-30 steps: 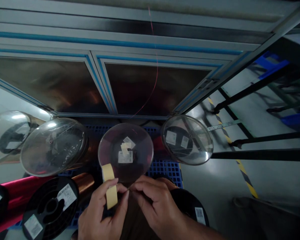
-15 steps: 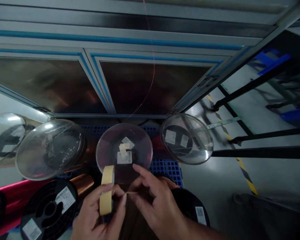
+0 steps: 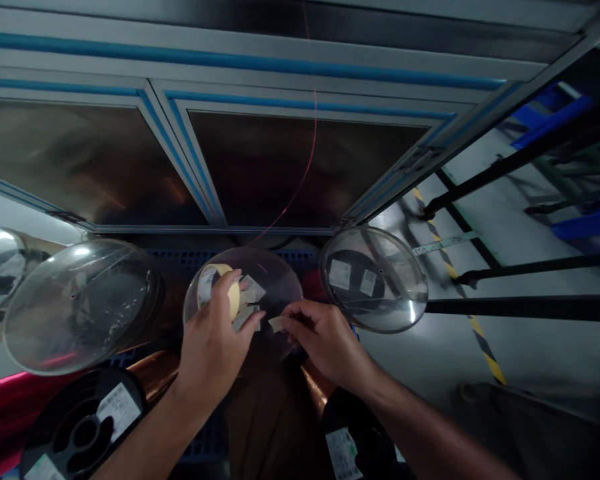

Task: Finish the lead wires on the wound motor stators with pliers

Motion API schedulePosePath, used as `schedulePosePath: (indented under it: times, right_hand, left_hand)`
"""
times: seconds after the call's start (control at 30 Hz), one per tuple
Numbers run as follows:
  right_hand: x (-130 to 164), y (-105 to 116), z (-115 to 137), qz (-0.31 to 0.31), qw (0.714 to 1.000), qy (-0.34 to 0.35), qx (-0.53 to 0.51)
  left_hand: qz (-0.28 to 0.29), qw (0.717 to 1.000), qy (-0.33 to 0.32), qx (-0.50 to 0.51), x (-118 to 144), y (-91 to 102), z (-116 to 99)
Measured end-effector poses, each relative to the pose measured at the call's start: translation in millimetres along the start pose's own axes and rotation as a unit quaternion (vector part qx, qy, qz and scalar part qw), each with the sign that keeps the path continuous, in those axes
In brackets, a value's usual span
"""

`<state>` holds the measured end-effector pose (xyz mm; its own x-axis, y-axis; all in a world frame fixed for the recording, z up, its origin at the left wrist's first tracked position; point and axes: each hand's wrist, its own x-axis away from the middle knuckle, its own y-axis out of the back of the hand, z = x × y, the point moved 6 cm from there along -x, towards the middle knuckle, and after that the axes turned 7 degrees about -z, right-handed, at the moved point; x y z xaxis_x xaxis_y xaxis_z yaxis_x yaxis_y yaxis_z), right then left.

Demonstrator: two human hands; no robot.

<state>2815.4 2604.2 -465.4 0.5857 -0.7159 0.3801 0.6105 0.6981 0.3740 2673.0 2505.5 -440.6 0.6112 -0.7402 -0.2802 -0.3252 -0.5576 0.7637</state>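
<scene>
My left hand (image 3: 215,343) holds a roll of yellowish masking tape (image 3: 235,301), with its thumb and index finger apart. The roll is over the round clear cover (image 3: 293,280) in the middle, which has paper labels (image 3: 253,290) on it. Between the thumb and fingers of my right hand (image 3: 320,333) is a short piece of tape (image 3: 276,325), in front of the cover's lower right part. A thin reddish wire (image 3: 311,157) hangs down in front of the cabinet and reaches the cover's top edge.
More clear covers stand at left (image 3: 75,307) and right (image 3: 375,280). Black spools of copper wire (image 3: 83,427) lie at lower left, with another spool (image 3: 345,447) at lower right. Behind is a metal cabinet (image 3: 300,120) with blue trim. Black bars (image 3: 520,305) cross the floor at right.
Both hands have moved up and forward to the middle cover. They have drawn apart, and a short piece of tape now shows in the right fingers. The view has shifted slightly.
</scene>
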Motion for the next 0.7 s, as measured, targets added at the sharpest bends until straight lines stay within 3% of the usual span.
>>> schedulePosePath:
  times: [0.13, 0.33, 0.5, 0.7]
  right_hand:
    - [-9, 6, 3, 0.009, 1.000, 0.003, 0.024]
    - [-15, 3, -6, 0.029, 0.999, -0.029, 0.019]
    - [-25, -7, -8, 0.057, 0.998, -0.025, 0.028]
    - [-41, -24, 4, 0.083, 0.994, 0.007, 0.068]
  left_hand:
    - [0.049, 0.997, 0.030, 0.042, -8, -22.2, -3]
    - [0.033, 0.992, 0.108, 0.061, -22, -11.6, 15]
    - [0.093, 0.966, 0.198, 0.139, -29, -16.8, 35]
    - [0.093, 0.958, 0.223, 0.154, -27, -21.5, 43]
